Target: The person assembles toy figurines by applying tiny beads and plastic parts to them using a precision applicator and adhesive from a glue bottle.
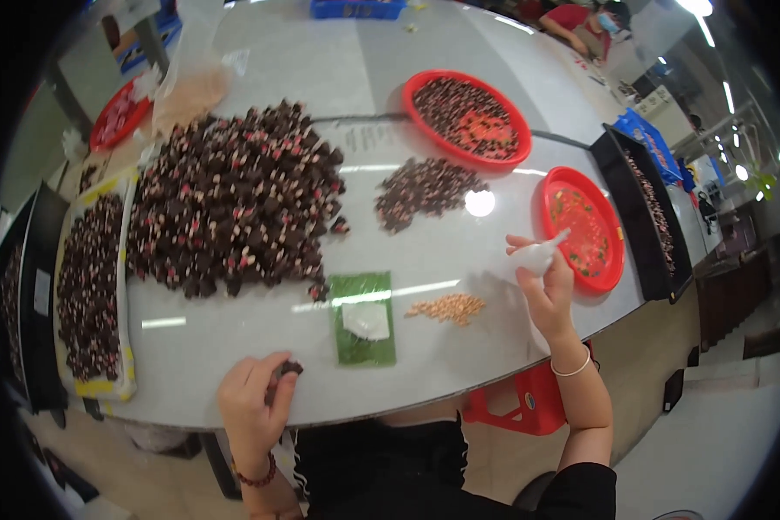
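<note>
Near the table's front edge, my left hand (253,394) is closed, pinching a small dark brown chunk (288,370) between thumb and fingers. My right hand (548,290) is raised over the right side of the table. Its fingers are wrapped round a white object (536,257) with a thin pointed tip; its exact kind is unclear. Between the hands lies a green packet (364,345) with a small white heap (366,320) on it. A scatter of tan, nut-like bits (448,308) is to its right. Left of centre rises a big pile of dark brown chunks (234,199) dotted with pink and cream.
Flat dark pieces (425,191) lie mid-table. Behind them stands a red tray (523,156) of dark bits; another red tray (617,251) holds small green bits. Filled trays line both sides, including a white one (127,347) and a black one (680,282). Another person (572,22) sits far right.
</note>
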Tool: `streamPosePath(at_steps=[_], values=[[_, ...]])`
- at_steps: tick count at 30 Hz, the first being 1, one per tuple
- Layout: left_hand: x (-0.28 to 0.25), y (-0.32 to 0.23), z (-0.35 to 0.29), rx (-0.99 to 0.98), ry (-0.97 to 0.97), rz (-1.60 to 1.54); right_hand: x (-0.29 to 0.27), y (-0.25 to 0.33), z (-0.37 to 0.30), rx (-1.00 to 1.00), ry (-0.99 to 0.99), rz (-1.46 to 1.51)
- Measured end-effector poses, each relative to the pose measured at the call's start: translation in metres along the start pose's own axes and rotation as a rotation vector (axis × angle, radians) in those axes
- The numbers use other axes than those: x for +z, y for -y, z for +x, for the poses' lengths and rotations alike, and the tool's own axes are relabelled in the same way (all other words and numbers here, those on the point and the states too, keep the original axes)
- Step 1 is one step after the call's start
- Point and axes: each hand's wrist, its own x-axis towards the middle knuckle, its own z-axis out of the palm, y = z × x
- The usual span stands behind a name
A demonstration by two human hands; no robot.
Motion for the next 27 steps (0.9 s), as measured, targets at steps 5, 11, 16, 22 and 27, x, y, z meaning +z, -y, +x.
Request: streamPosePath(at_steps=[5,11,16,22,27], values=[[0.004,0.005,0.002,0.080,-0.021,0.014,0.032,0.034,0.007,-0.357,0.242,-0.355],[0.005,0.008,-0.005,0.090,-0.032,0.026,0.060,0.050,0.015,-0.671,0.256,-0.698],[0.005,0.010,-0.007,0.089,-0.030,0.018,0.062,0.060,0.025,-0.858,0.126,-0.828],[0.006,0.012,-0.006,0.105,-0.040,0.022,0.062,0.060,0.030,-0.937,0.104,-0.924],[0.006,0.014,-0.006,0.126,-0.043,0.040,0.064,0.060,0.033,-0.989,0.079,-0.918]])
